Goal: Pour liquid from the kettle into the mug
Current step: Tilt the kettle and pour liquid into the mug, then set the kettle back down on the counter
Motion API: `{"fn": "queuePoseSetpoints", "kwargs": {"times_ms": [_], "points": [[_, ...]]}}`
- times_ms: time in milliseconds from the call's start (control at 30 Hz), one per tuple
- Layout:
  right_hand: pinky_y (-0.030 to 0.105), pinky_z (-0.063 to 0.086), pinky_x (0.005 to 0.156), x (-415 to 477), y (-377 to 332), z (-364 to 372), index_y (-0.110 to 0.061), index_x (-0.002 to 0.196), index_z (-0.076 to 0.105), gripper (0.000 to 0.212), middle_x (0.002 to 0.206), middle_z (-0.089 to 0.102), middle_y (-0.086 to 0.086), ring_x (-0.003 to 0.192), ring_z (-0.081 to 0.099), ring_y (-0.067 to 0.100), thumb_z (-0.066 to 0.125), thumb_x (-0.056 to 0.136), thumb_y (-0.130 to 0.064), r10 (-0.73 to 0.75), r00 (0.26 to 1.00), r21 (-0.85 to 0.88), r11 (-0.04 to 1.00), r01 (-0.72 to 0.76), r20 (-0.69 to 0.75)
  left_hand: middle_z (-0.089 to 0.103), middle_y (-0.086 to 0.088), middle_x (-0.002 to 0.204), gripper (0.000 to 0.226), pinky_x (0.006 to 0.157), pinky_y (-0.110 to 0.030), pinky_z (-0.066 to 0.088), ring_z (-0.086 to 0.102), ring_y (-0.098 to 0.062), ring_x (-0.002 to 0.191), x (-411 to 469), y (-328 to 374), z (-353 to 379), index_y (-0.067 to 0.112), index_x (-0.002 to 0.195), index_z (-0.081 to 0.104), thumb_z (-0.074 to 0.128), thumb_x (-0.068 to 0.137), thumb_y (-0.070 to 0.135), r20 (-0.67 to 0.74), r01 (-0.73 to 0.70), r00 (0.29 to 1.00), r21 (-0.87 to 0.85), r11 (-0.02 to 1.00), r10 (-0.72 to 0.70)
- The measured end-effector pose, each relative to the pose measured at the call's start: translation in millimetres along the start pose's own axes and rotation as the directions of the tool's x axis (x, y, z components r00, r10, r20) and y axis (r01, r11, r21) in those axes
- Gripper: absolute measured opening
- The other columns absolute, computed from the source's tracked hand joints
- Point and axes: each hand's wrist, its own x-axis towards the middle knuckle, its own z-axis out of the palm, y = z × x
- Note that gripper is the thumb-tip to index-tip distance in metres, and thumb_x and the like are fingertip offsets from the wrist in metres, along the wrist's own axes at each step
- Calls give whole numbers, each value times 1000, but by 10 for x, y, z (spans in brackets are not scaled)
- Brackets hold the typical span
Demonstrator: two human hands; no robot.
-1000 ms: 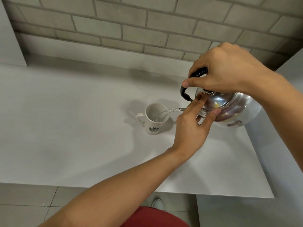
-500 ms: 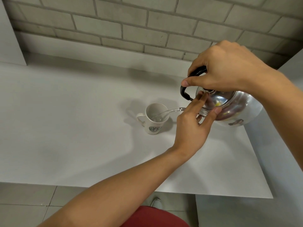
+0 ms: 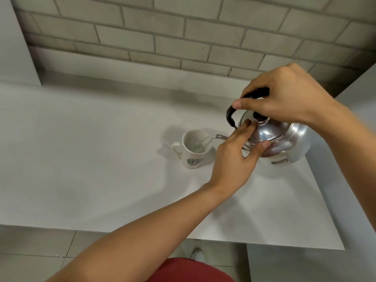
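A shiny steel kettle [image 3: 284,141] is tilted to the left above the white table, its thin spout [image 3: 220,136] over the rim of a white mug [image 3: 195,149] with a green logo. A clear stream of liquid runs from the spout into the mug. My right hand [image 3: 284,100] grips the kettle's black handle [image 3: 231,117] from above. My left hand [image 3: 238,157] rests on the kettle's lid [image 3: 264,131], fingers spread, pressing it near the black knob. The mug stands upright, its handle pointing left.
The white table [image 3: 101,159] ends at a front edge near me and a right edge just past the kettle. A grey brick wall [image 3: 183,33] runs behind. A white panel [image 3: 16,41] stands at the far left. Tiled floor and a red garment show below.
The kettle and both hands have stayed almost still; the stream keeps flowing into the mug. My left fingers sit slightly higher on the lid.
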Motion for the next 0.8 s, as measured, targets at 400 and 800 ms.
{"fn": "queuePoseSetpoints", "kwargs": {"times_ms": [400, 800], "points": [[15, 50, 75, -363, 308, 310, -24, 99, 84, 39, 86, 74, -18, 83, 72, 3, 75, 86, -59, 190, 957, 300, 946, -119, -219, 54, 3, 152, 52, 109, -33, 47, 51, -13, 140, 36, -48, -201, 26, 145, 58, 67, 97, 44, 201, -111, 978, 309, 945, 50], [22, 59, 77, -658, 598, 589, -36, 93, 83, 27, 88, 79, -24, 87, 74, -1, 77, 84, -60, 439, 860, 600, 771, -213, -259, 56, 4, 143, 49, 97, -34, 51, 58, -14, 122, 478, 78, -223, 28, 150, 41, 54, 105, 42, 173, -69, 985, 307, 949, 15]]}}
